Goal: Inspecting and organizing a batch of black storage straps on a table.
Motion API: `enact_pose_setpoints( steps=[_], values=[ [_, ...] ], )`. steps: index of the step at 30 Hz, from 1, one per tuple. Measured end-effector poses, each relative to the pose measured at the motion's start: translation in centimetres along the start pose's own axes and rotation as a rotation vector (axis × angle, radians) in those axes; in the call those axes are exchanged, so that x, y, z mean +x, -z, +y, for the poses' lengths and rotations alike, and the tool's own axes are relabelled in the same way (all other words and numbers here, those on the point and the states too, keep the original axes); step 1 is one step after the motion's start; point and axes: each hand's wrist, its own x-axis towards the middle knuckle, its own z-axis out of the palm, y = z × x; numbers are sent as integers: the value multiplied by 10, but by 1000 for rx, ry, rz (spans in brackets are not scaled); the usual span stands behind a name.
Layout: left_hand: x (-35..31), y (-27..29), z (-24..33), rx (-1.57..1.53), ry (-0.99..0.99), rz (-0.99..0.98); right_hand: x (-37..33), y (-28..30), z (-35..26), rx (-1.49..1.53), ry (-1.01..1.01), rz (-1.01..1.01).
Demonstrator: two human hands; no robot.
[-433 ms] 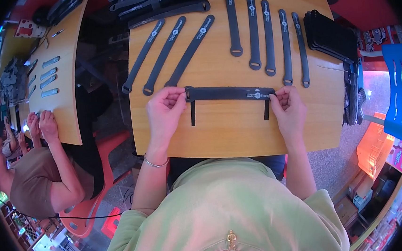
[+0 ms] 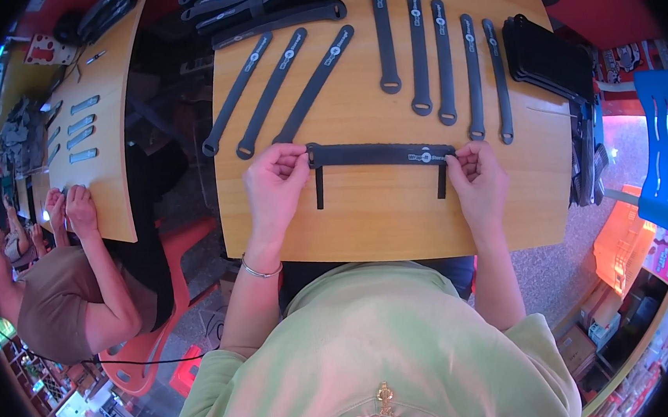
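A dark grey storage strap (image 2: 369, 154) lies crosswise in front of me, with a slotted loop at its left end and a pale printed mark near its right. My left hand (image 2: 279, 185) pinches the loop end between thumb and fingers. At the opposite end, my right hand (image 2: 479, 181) pinches the strap's tip. Two thin black strips, a left one (image 2: 319, 188) and a right one (image 2: 441, 182), show on the table below the strap, one near each end. Beyond my hands several more straps (image 2: 293, 86) lie loop end toward me, slanted on the left and nearly straight on the right.
A bundle of black straps (image 2: 255, 7) sits at the far left of the wooden table (image 2: 383, 232), and a stack of black pouches (image 2: 545, 55) at its right edge. Leftward, a co-worker (image 2: 82, 299) works at another table (image 2: 115, 175). A blue plastic chair back (image 2: 663, 155) stands at right.
The view has shifted very slightly. Both hands keep their pinch on the strap's ends, and nothing else has visibly moved.
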Motion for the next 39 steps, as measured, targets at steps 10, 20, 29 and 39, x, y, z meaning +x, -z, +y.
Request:
enact_pose_setpoints(
  steps=[10, 20, 29, 39],
  values=[
    [-3, -4, 0, 204, -218, 79, 1, 0, -4, -107, 87, 22],
    [-5, 7, 15, 260, -316, 45, 2, 6, 5, -11, 87, -56],
    [18, 38, 39, 641, -497, 188, 36, -20, -72, -7, 384, -205],
    [15, 19, 12, 732, -611, 138, 141, -120, -90, -498, 419, -220]
  ],
)
